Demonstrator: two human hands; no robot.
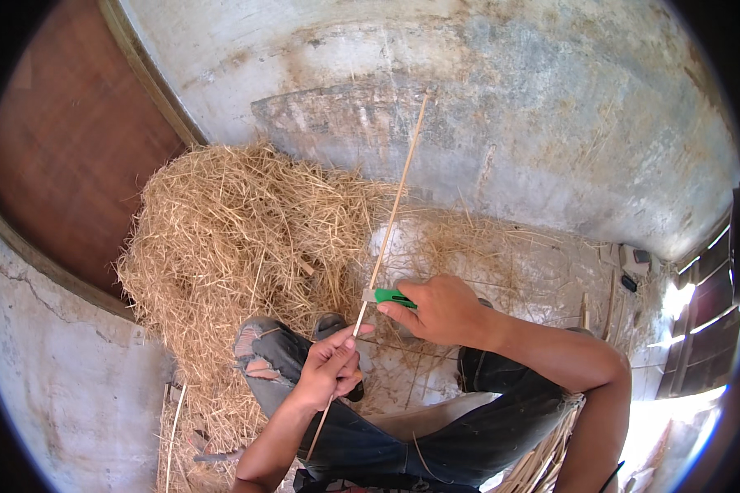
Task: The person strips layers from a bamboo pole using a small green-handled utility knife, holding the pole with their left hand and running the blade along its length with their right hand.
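A long, thin strip of bamboo or wood [397, 197] slants up and away from me, its far end in front of the wall. My left hand [334, 370] pinches it near its lower part, above my left knee, and its tail hangs down past the palm. My right hand [440, 311] is closed round a green-handled utility knife [392, 297]. The knife's pale blade end lies against the strip, just beyond my left fingertips. Fine detail of the blade's edge is too small to tell.
A big heap of straw [238, 222] stands at the left, before a brown door panel [74, 140]. Beyond is a stained plaster wall [501, 107]. More strips [543, 452] lie by my right leg. Small dark objects [629, 282] sit at the far right. Loose straw litters the floor.
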